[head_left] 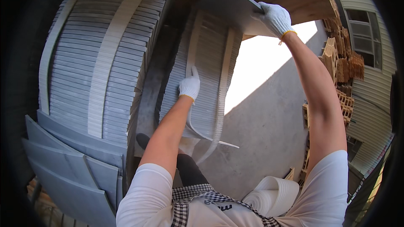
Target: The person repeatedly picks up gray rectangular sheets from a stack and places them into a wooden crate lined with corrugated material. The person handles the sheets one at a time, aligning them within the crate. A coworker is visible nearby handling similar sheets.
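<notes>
My right hand [274, 17], in a white knit glove with a yellow cuff, is closed on the edge of a thin grey slab [225, 6], raised and tilted at the far side. My left hand [190, 86], gloved the same way, lies against a stack of grey slabs [206, 88]. One finger stretches out along a pale foam strip [195, 35] on that stack; the others are partly hidden. The strip's loose end curls out below this hand. A second foam strip [224, 75] runs down the stack's right side, its tail hanging over the near end.
A larger strapped slab stack [80, 80] stands at left, with several loose grey sheets [69, 168] leaning before it. A white foam roll [271, 195] is near my body on the concrete floor [261, 130]. Wooden pallets [341, 67] pile up along the right wall.
</notes>
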{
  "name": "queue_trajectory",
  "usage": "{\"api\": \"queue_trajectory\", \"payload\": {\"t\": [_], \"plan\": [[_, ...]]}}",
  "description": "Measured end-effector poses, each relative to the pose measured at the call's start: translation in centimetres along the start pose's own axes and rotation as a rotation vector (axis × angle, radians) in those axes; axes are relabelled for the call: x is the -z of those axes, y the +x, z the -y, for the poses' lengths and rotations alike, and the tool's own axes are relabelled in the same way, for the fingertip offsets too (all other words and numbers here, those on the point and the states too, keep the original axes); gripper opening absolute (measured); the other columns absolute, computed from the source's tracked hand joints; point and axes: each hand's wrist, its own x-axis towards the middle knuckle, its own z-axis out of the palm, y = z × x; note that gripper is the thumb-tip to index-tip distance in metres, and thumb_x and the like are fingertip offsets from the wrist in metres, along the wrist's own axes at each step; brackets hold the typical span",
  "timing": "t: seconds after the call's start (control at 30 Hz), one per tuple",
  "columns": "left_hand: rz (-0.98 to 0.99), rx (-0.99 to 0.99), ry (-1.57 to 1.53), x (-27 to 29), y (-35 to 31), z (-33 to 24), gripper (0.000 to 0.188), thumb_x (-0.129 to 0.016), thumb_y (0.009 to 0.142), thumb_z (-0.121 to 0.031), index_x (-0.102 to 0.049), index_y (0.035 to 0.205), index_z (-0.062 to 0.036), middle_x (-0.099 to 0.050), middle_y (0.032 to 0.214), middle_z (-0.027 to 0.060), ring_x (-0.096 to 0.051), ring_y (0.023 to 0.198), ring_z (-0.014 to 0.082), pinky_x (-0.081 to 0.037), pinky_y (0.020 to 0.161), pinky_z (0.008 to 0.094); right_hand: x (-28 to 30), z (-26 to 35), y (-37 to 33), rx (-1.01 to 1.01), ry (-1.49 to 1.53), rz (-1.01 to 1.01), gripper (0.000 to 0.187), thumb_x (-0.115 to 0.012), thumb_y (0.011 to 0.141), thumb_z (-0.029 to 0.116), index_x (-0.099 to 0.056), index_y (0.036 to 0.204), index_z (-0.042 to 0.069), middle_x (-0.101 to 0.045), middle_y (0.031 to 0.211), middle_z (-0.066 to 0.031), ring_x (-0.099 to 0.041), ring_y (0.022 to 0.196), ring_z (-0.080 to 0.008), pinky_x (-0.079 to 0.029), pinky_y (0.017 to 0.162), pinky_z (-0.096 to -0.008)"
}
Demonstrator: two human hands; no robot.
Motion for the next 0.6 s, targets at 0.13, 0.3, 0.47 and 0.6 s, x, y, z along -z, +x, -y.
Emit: {"api": "queue_trajectory", "payload": {"t": [0.13, 0.3, 0.47, 0.6], "plan": [[-0.058, -0.049, 0.021, -1.1, 0.8, 1.1, 0.071, -0.046, 0.090, -0.011, -0.017, 0.154, 0.0016, -0.070, 0.096, 0.0277, -0.070, 0.084, 0.0430, -0.054, 0.077, 0.0542, 0.3, 0.9, 0.4, 0.017, -0.031, 0.026, 0.028, -0.064, 0.087, 0.043, -0.070, 0.102, 0.020, -0.070, 0.087, -0.0081, -0.066, 0.083, -0.0328, -0.052, 0.072, -0.0419], [-0.106, -0.104, 0.060, -1.9, 1.7, 1.9, 0.071, -0.046, 0.089, -0.011, -0.020, 0.153, 0.0022, -0.071, 0.090, 0.0260, -0.070, 0.079, 0.0429, -0.054, 0.073, 0.0547, -0.1, 1.1, 1.5, 0.018, -0.048, 0.029, 0.027, -0.065, 0.087, 0.041, -0.070, 0.102, 0.020, -0.071, 0.088, -0.0077, -0.067, 0.082, -0.0321, -0.053, 0.072, -0.0416], [-0.062, -0.077, 0.083, -1.6, 1.6, 1.6, 0.071, -0.048, 0.089, -0.012, -0.022, 0.153, 0.0032, -0.071, 0.093, 0.0249, -0.071, 0.078, 0.0410, -0.054, 0.070, 0.0537, -0.6, 1.7, 2.8, 0.035, -0.038, -0.008, 0.029, -0.065, 0.086, 0.040, -0.071, 0.105, 0.019, -0.072, 0.093, -0.0067, -0.068, 0.087, -0.0309, -0.054, 0.076, -0.0417], [-0.071, 0.104, 0.160, -1.5, 1.7, -1.4, 0.075, -0.058, 0.093, -0.022, -0.021, 0.155, -0.0025, -0.071, 0.098, 0.0208, -0.071, 0.087, 0.0357, -0.057, 0.073, 0.0462, 0.0, 1.5, 4.9, 0.063, -0.100, 0.015, 0.031, -0.066, 0.085, 0.040, -0.071, 0.106, 0.018, -0.072, 0.096, -0.0081, -0.068, 0.090, -0.0299, -0.054, 0.080, -0.0413]]}}
